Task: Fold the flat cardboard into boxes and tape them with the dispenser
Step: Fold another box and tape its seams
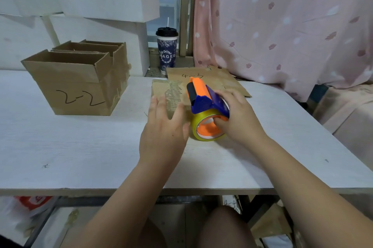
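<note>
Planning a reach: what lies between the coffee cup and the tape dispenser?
The flat cardboard marked 4-3 lies between cup and tape dispenser, head view.

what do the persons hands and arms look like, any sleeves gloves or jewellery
Nothing is worn that shows. The left hand and right hand have no gloves, rings or watch. The left forearm and right forearm are bare, with no sleeve visible up to the frame edge.

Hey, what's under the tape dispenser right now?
Flat cardboard lies under the tape dispenser, on the white table. The right hand grips the dispenser; it and the open left hand cover the cardboard's near edge, so contact can't be seen.
</note>
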`<act>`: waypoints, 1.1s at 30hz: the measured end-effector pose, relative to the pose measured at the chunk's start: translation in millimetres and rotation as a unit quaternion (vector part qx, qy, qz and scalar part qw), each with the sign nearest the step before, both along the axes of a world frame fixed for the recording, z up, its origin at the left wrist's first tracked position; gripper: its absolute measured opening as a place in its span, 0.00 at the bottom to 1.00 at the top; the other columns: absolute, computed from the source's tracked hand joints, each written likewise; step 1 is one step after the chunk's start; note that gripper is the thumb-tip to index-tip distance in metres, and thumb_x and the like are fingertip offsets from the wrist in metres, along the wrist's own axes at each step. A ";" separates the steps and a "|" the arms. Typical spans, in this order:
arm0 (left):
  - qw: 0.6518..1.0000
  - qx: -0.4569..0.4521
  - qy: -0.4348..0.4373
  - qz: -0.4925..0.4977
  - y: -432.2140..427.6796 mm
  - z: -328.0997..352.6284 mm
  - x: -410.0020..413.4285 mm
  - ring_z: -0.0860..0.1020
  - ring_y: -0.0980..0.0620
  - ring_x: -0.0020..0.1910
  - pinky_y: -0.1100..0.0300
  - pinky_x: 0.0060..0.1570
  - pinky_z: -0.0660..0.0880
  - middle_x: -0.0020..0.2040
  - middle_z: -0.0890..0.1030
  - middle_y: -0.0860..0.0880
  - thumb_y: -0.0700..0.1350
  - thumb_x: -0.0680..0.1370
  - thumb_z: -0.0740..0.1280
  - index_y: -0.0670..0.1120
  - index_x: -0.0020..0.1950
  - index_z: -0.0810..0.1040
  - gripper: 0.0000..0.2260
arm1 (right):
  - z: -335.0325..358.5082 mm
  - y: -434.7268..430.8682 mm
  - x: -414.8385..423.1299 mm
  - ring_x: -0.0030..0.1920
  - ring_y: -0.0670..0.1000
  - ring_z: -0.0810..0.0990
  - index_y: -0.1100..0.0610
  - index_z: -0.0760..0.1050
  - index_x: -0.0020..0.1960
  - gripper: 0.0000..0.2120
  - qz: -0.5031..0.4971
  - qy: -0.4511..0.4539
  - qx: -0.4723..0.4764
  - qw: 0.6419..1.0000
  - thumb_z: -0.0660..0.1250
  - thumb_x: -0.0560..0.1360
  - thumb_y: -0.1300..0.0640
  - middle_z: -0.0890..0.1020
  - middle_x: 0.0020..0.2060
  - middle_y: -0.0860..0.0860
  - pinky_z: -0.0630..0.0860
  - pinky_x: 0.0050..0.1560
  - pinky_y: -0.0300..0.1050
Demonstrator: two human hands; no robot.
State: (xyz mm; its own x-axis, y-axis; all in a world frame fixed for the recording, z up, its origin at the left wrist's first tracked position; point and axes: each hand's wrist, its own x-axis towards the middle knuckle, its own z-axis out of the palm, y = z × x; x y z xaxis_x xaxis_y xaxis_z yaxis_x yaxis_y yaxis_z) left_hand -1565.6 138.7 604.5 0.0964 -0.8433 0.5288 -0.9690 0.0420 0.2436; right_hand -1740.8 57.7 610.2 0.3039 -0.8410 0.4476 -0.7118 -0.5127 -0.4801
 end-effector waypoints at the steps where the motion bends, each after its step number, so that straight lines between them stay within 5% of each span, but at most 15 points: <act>1: 1.000 -0.020 0.001 -0.007 -2.2 -1.1 -1.0 0.58 0.37 0.74 0.45 0.64 0.68 0.71 0.66 0.36 0.48 0.77 0.67 0.42 0.66 0.73 0.20 | 1.8 -0.2 3.4 0.61 0.50 0.71 0.53 0.66 0.71 0.33 0.003 0.007 -0.002 1.000 0.74 0.68 0.61 0.71 0.64 0.50 0.64 0.54 0.36; 5: 0.998 -0.041 -0.042 0.001 -6.7 -3.8 0.2 0.72 0.39 0.66 0.36 0.64 0.64 0.61 0.78 0.38 0.47 0.73 0.72 0.37 0.55 0.78 0.17 | 6.7 -2.9 10.6 0.51 0.47 0.71 0.54 0.69 0.65 0.29 0.025 -0.008 -0.003 1.000 0.74 0.67 0.64 0.74 0.57 0.49 0.64 0.47 0.34; 9: 0.991 -0.087 -0.104 0.000 -9.1 -7.9 8.0 0.79 0.40 0.56 0.40 0.62 0.68 0.53 0.81 0.39 0.47 0.68 0.76 0.38 0.51 0.79 0.17 | 11.6 -7.6 6.8 0.45 0.46 0.74 0.50 0.70 0.58 0.23 0.047 -0.080 0.021 0.995 0.74 0.67 0.62 0.76 0.47 0.45 0.68 0.39 0.27; 14: 0.978 -0.132 -0.156 0.036 -10.4 -7.2 13.2 0.81 0.49 0.46 0.42 0.68 0.60 0.49 0.81 0.47 0.52 0.71 0.71 0.45 0.50 0.80 0.14 | 11.3 -10.7 -7.0 0.51 0.48 0.77 0.39 0.69 0.54 0.25 0.056 -0.218 0.089 0.970 0.73 0.69 0.64 0.79 0.51 0.46 0.74 0.51 0.42; 16: 0.978 -0.143 -0.148 0.028 -11.2 -8.5 14.8 0.81 0.49 0.45 0.43 0.69 0.55 0.50 0.82 0.48 0.51 0.72 0.71 0.46 0.50 0.80 0.12 | 10.8 -11.7 -11.9 0.48 0.48 0.78 0.36 0.68 0.51 0.25 0.045 -0.261 0.096 0.960 0.72 0.69 0.63 0.79 0.48 0.45 0.76 0.46 0.42; 19: 0.978 -0.158 -0.133 0.016 -11.8 -9.0 15.9 0.81 0.49 0.45 0.42 0.68 0.59 0.49 0.82 0.47 0.48 0.72 0.73 0.45 0.49 0.81 0.10 | 6.9 -14.1 -17.1 0.41 0.48 0.77 0.34 0.65 0.53 0.27 0.050 -0.214 0.069 0.973 0.69 0.69 0.65 0.77 0.45 0.44 0.74 0.32 0.37; 22: 0.978 -0.165 -0.130 -0.002 -11.8 -7.0 17.7 0.81 0.47 0.44 0.42 0.67 0.62 0.48 0.82 0.46 0.45 0.73 0.73 0.43 0.47 0.81 0.07 | 11.1 -13.8 -17.3 0.43 0.40 0.74 0.37 0.63 0.60 0.32 0.063 -0.143 0.015 0.988 0.65 0.66 0.67 0.76 0.51 0.45 0.68 0.40 0.26; 25: 0.984 -0.138 -0.112 -0.014 -11.0 -4.1 19.5 0.81 0.45 0.45 0.44 0.67 0.62 0.48 0.82 0.43 0.43 0.74 0.71 0.41 0.47 0.80 0.06 | 20.6 -16.8 -22.4 0.52 0.40 0.70 0.53 0.66 0.69 0.35 0.091 -0.012 -0.075 0.993 0.61 0.63 0.68 0.73 0.58 0.46 0.59 0.54 0.19; 27: 0.990 -0.107 -0.090 -0.021 -10.3 -2.1 17.4 0.80 0.42 0.47 0.45 0.64 0.67 0.49 0.82 0.42 0.42 0.75 0.70 0.41 0.48 0.80 0.06 | 20.5 -18.7 -31.9 0.59 0.48 0.70 0.54 0.66 0.71 0.34 0.077 0.052 -0.113 0.989 0.61 0.66 0.68 0.72 0.60 0.47 0.65 0.58 0.29; 30: 0.993 -0.082 -0.080 -0.024 -9.3 0.6 15.5 0.79 0.40 0.43 0.52 0.43 0.75 0.48 0.81 0.42 0.43 0.75 0.71 0.40 0.47 0.79 0.06 | 20.2 -21.1 -39.9 0.58 0.54 0.71 0.48 0.63 0.72 0.34 0.024 0.128 -0.105 0.986 0.62 0.69 0.67 0.72 0.62 0.49 0.74 0.48 0.51; 31: 0.994 -0.075 -0.082 -0.024 -9.1 1.7 15.7 0.79 0.40 0.43 0.53 0.39 0.74 0.49 0.81 0.42 0.43 0.75 0.71 0.41 0.48 0.79 0.07 | 20.7 -22.3 -40.7 0.57 0.53 0.72 0.48 0.64 0.72 0.35 0.029 0.124 -0.102 0.987 0.62 0.68 0.68 0.73 0.62 0.50 0.74 0.49 0.49; 33: 0.993 -0.069 -0.087 -0.026 -9.1 3.3 17.3 0.79 0.40 0.43 0.56 0.35 0.71 0.49 0.81 0.42 0.44 0.75 0.71 0.41 0.48 0.79 0.07 | 24.9 -23.7 -43.3 0.51 0.48 0.72 0.47 0.66 0.70 0.37 0.050 0.042 -0.082 0.995 0.62 0.65 0.71 0.76 0.60 0.50 0.69 0.52 0.31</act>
